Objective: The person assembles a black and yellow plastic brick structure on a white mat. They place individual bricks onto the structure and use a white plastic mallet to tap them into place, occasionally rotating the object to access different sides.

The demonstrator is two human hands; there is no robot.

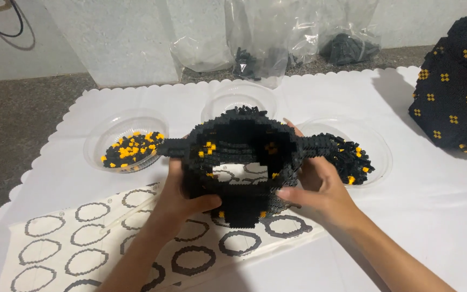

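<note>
Above the white worktop (417, 216), straight ahead of the person, a hollow black brick model (239, 162) with yellow studs is gripped between both hands (left hand (182, 197) and right hand (320, 189) equally near), its side arms stretched left-to-right, over a printed instruction sheet (82, 243).

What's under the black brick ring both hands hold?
Under the black brick ring, the instruction sheet with ring diagrams shows through its hole and around it. Left hand and right hand cover part.
</note>
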